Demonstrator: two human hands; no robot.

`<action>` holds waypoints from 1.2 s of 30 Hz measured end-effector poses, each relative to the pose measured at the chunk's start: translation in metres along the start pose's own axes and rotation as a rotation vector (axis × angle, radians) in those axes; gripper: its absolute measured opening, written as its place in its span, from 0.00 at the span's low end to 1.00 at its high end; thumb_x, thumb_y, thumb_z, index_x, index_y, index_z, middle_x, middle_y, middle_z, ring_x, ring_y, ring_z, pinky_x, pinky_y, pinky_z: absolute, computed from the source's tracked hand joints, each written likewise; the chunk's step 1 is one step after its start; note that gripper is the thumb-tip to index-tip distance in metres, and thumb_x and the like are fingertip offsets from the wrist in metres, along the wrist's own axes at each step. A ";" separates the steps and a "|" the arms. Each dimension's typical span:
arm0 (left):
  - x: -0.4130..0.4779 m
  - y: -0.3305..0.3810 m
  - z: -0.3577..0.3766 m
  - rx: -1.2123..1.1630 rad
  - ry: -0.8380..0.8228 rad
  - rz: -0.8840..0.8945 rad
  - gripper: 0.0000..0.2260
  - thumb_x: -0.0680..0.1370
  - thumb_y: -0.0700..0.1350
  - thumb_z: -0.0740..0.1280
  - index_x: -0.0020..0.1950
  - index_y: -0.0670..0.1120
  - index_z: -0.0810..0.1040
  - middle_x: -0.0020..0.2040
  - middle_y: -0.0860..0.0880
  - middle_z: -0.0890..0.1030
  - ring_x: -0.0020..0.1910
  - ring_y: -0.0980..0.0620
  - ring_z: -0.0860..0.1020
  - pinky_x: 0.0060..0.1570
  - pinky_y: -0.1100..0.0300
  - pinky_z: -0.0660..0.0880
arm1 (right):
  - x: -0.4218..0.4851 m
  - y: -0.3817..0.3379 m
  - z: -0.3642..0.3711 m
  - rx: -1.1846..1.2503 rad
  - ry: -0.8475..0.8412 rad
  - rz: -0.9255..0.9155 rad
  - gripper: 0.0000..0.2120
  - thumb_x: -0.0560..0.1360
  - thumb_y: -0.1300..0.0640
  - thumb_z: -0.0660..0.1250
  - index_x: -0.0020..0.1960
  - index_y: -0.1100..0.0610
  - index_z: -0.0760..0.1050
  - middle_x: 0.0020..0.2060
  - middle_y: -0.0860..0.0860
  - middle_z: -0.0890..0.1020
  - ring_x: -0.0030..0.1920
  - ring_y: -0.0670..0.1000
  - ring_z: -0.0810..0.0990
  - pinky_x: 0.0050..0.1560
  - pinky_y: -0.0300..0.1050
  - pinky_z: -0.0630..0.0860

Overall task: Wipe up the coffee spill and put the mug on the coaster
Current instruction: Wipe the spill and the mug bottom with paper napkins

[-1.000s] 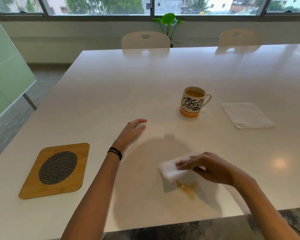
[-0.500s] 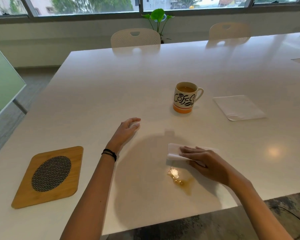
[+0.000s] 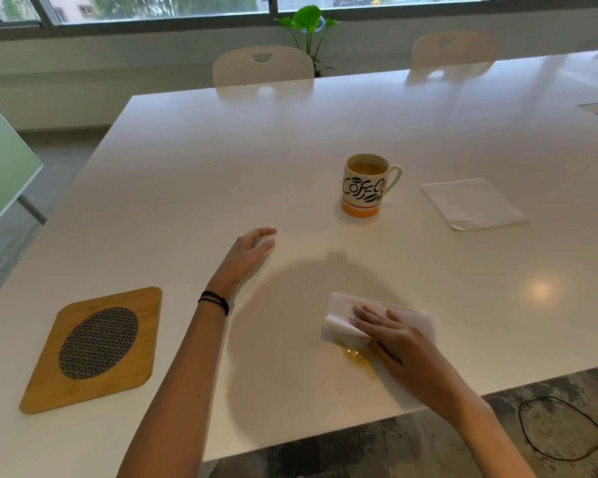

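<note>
A brown coffee spill (image 3: pixel 357 360) lies on the white table (image 3: pixel 290 150) near its front edge. My right hand (image 3: pixel 390 334) presses flat on a white napkin (image 3: pixel 342 313) at the spill's far side; the napkin's left edge curls up. The mug (image 3: pixel 364 188), white with black lettering and an orange base, stands upright with coffee in it, well beyond the napkin. The wooden coaster (image 3: pixel 94 350) with a woven oval centre lies at the front left. My left hand (image 3: pixel 252 248) rests on the table between coaster and mug, fingers loosely apart, holding nothing.
A second folded white napkin (image 3: pixel 473 203) lies right of the mug. Two white chairs (image 3: pixel 263 67) stand at the table's far side, a potted plant (image 3: pixel 307 25) behind them. A black cable (image 3: pixel 566 429) runs on the floor at lower right.
My right hand has brought the napkin down from a lifted, bunched hold and flattened it on the table at the spill's far edge. The left hand has stayed in place.
</note>
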State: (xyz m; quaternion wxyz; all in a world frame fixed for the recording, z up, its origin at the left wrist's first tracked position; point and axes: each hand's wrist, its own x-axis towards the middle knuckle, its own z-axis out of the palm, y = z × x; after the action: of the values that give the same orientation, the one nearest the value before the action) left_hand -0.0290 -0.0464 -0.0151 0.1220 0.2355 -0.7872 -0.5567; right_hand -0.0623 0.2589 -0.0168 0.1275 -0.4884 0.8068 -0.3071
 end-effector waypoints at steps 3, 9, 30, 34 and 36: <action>0.000 0.000 0.001 -0.007 0.002 -0.002 0.12 0.80 0.45 0.60 0.63 0.48 0.74 0.60 0.55 0.74 0.58 0.60 0.71 0.43 0.78 0.67 | -0.009 -0.011 0.010 -0.007 -0.007 0.014 0.20 0.78 0.54 0.58 0.69 0.47 0.60 0.68 0.40 0.61 0.70 0.35 0.55 0.73 0.36 0.45; -0.001 0.001 0.001 -0.010 0.004 0.000 0.12 0.80 0.45 0.60 0.63 0.48 0.74 0.60 0.55 0.74 0.58 0.60 0.71 0.45 0.77 0.66 | -0.012 -0.025 -0.007 0.072 0.061 0.064 0.18 0.77 0.52 0.59 0.65 0.41 0.63 0.67 0.41 0.65 0.67 0.49 0.69 0.67 0.54 0.68; -0.005 0.004 0.001 0.011 0.001 -0.001 0.13 0.80 0.45 0.60 0.64 0.48 0.74 0.60 0.53 0.74 0.58 0.58 0.71 0.55 0.65 0.64 | -0.020 -0.067 0.055 -0.408 0.320 0.195 0.22 0.65 0.60 0.76 0.58 0.60 0.78 0.55 0.58 0.81 0.55 0.57 0.80 0.52 0.54 0.76; -0.004 0.005 0.000 -0.002 0.000 -0.004 0.13 0.80 0.45 0.60 0.63 0.48 0.74 0.60 0.53 0.74 0.59 0.58 0.71 0.55 0.65 0.64 | -0.017 -0.072 0.066 -0.494 0.305 0.185 0.26 0.58 0.60 0.81 0.55 0.62 0.80 0.53 0.59 0.82 0.53 0.57 0.81 0.48 0.52 0.80; -0.004 0.004 0.000 -0.011 -0.003 -0.007 0.13 0.80 0.45 0.60 0.63 0.48 0.74 0.60 0.53 0.73 0.59 0.58 0.71 0.55 0.66 0.65 | -0.015 -0.075 0.068 -0.504 0.316 0.171 0.27 0.56 0.59 0.82 0.53 0.61 0.81 0.51 0.59 0.83 0.52 0.56 0.82 0.45 0.48 0.81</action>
State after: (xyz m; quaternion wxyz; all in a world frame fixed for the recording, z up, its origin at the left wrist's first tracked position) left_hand -0.0266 -0.0428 -0.0111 0.1200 0.2365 -0.7835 -0.5619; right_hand 0.0326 0.2218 -0.0246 -0.0991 -0.3812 0.9055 -0.1576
